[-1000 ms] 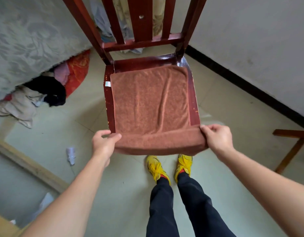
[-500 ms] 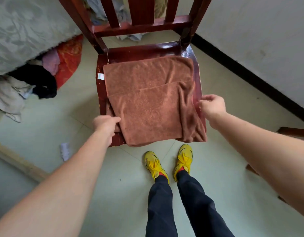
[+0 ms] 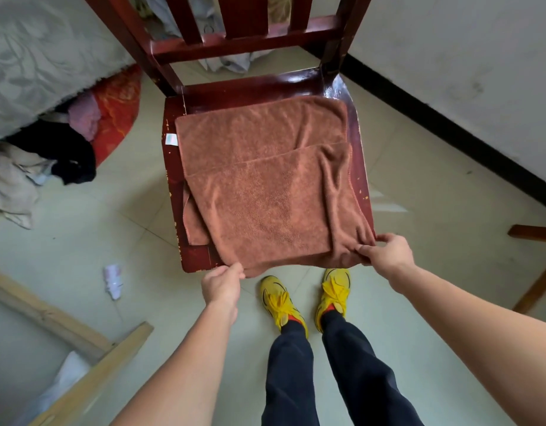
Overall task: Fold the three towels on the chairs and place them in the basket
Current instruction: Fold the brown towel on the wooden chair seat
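Note:
A brown towel [image 3: 265, 186] lies on the seat of a dark red wooden chair [image 3: 299, 81]. Its near part is folded over the far part, leaving a folded edge across the middle. A small white label sticks out at its far left corner. My left hand [image 3: 224, 282] pinches the towel's near edge at the chair's front left. My right hand [image 3: 387, 253] grips the near right corner, where the cloth bunches and hangs off the seat. No basket is in view.
A pile of clothes [image 3: 59, 149] lies on the floor at the left under a grey patterned cover. Wooden beams [image 3: 65, 327] cross the floor at lower left, near a crumpled white scrap [image 3: 113, 279]. Another chair's leg [image 3: 539, 272] shows at the right. My yellow shoes [image 3: 305, 298] stand before the chair.
The near half of the towel was lifted and folded over toward the chair back. Both hands then came back to the front edge and took hold of the near corners.

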Available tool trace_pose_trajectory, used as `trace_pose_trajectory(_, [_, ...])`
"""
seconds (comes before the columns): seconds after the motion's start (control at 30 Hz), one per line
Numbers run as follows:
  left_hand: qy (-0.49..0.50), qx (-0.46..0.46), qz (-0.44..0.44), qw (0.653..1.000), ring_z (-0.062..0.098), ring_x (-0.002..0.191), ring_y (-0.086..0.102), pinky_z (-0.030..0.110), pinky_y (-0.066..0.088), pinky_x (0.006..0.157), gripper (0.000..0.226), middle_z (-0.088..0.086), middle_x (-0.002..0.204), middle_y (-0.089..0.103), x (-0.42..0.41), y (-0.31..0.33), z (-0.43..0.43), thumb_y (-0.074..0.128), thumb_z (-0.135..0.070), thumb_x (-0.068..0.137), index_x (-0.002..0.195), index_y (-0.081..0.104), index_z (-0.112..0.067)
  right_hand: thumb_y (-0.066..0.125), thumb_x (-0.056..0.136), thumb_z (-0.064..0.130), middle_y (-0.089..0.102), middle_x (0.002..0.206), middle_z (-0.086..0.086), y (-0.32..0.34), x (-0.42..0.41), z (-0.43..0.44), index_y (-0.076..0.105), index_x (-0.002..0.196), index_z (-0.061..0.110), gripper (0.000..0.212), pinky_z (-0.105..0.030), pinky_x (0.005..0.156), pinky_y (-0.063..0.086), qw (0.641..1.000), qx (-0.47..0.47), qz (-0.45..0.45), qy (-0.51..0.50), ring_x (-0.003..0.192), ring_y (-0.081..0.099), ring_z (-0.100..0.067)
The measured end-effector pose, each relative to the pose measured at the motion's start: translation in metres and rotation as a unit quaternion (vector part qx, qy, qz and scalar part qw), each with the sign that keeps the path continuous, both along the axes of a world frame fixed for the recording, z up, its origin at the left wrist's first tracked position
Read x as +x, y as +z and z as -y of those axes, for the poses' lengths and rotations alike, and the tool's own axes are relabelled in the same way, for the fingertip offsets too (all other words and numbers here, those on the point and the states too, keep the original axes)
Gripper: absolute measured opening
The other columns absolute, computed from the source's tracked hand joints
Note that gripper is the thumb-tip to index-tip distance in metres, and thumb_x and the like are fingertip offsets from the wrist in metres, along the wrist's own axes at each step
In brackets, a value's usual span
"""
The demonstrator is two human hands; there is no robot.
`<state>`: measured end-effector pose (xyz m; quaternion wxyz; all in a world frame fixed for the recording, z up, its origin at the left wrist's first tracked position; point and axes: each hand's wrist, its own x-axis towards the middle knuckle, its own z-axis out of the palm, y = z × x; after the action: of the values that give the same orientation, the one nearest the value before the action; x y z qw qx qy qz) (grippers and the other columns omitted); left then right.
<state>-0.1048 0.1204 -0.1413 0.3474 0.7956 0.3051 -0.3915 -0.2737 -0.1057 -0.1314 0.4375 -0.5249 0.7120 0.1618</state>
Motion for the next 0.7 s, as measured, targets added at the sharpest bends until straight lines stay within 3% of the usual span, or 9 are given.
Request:
trace_pose_trajectory(0.07, [-0.002,-0.003,0.038,0.999,0.013,0.049,0.033,0.014,0.025,0.038,0.019,0.005,0.057,0.042,-0.003,0.012,0.003,0.057,-0.007,0.081,0.064,0.05,-0.003,0.077,0.079,0.02,0.071,0.071,-0.011,0.01,-0.008,-0.001,0.066,0.077,0.007,0.017,-0.029,0.061,0.049,1.0,0.0,0.003,0.002,0.066,0.068,-0.024])
trace_pose_trajectory(0.1, [0.005,-0.01,0.038,0.999,0.012,0.047,0.03,0.015,0.023,0.038,0.019,0.004,0.057,0.04,-0.002,0.018,0.002,0.057,-0.006,0.082,0.065,0.049,-0.003,0.076,0.08,0.019,0.071,0.07,-0.013,0.016,-0.012,-0.002,0.065,0.069,0.008,0.019,-0.029,0.058,0.047,1.0,0.006,0.016,-0.004,0.064,0.067,-0.024])
trace_pose_trajectory(0.2, [0.02,-0.042,-0.001,0.999,0.017,0.067,0.05,0.024,0.042,0.067,0.018,0.007,0.071,0.059,0.001,0.028,-0.001,0.067,-0.009,0.079,0.065,0.057,-0.008,0.073,0.083,0.017,0.069,0.076,-0.012,0.039,-0.015,-0.009,0.065,0.077,0.006,0.015,-0.026,0.057,0.045,0.994,0.059,0.083,-0.033,0.061,0.064,-0.02])
trace_pose_trajectory(0.27, [0.027,-0.083,-0.043,0.995,0.02,0.087,0.059,0.034,0.045,0.086,0.012,0.01,0.09,0.067,0.003,0.033,0.002,0.074,-0.01,0.079,0.084,0.064,-0.009,0.073,0.083,0.019,0.069,0.076,-0.007,0.053,-0.015,-0.016,0.067,0.085,0.008,0.013,-0.029,0.064,0.049,0.987,0.092,0.123,-0.04,0.063,0.065,-0.017])
trace_pose_trajectory(0.33, [0.041,-0.103,-0.076,0.991,0.019,0.09,0.06,0.036,0.045,0.089,0.028,0.012,0.1,0.066,0.003,0.028,0.009,0.075,-0.011,0.08,0.104,0.062,-0.005,0.072,0.083,0.02,0.07,0.074,-0.005,0.059,-0.014,-0.022,0.067,0.084,0.013,0.009,-0.031,0.07,0.051,0.981,0.109,0.151,-0.052,0.064,0.066,-0.015])
trace_pose_trajectory(0.43, [0.082,-0.093,-0.079,0.989,0.023,0.087,0.061,0.036,0.044,0.083,0.043,0.013,0.103,0.065,0.005,0.015,0.021,0.08,-0.016,0.076,0.11,0.059,-0.002,0.072,0.083,0.02,0.069,0.075,-0.004,0.056,-0.014,-0.025,0.065,0.085,0.015,0.009,-0.03,0.069,0.05,0.975,0.119,0.173,-0.077,0.065,0.067,-0.014])
trace_pose_trajectory(0.57, [0.037,-0.052,-0.043,0.997,0.022,0.088,0.056,0.037,0.046,0.085,0.028,0.007,0.093,0.06,0.001,0.003,0.025,0.078,-0.008,0.073,0.087,0.055,-0.005,0.072,0.083,0.021,0.066,0.074,-0.002,0.048,-0.014,-0.026,0.062,0.091,0.017,0.013,-0.026,0.064,0.05,0.968,0.124,0.192,-0.107,0.061,0.067,-0.011])
trace_pose_trajectory(0.63, [-0.017,-0.045,-0.011,0.999,0.021,0.081,0.051,0.032,0.044,0.076,0.015,0.005,0.083,0.059,0.0,0.004,0.021,0.071,-0.01,0.072,0.073,0.056,-0.008,0.071,0.084,0.022,0.066,0.073,-0.001,0.048,-0.013,-0.027,0.062,0.094,0.017,0.014,-0.027,0.064,0.05,0.966,0.118,0.197,-0.12,0.06,0.066,-0.01])
trace_pose_trajectory(0.7, [-0.021,-0.061,0.018,0.998,0.021,0.073,0.051,0.029,0.039,0.064,0.006,0.005,0.079,0.06,-0.003,0.008,0.011,0.063,-0.014,0.074,0.076,0.059,-0.01,0.071,0.085,0.023,0.063,0.072,-0.001,0.052,-0.014,-0.031,0.063,0.092,0.017,0.012,-0.026,0.063,0.049,0.964,0.112,0.201,-0.133,0.058,0.065,-0.008])
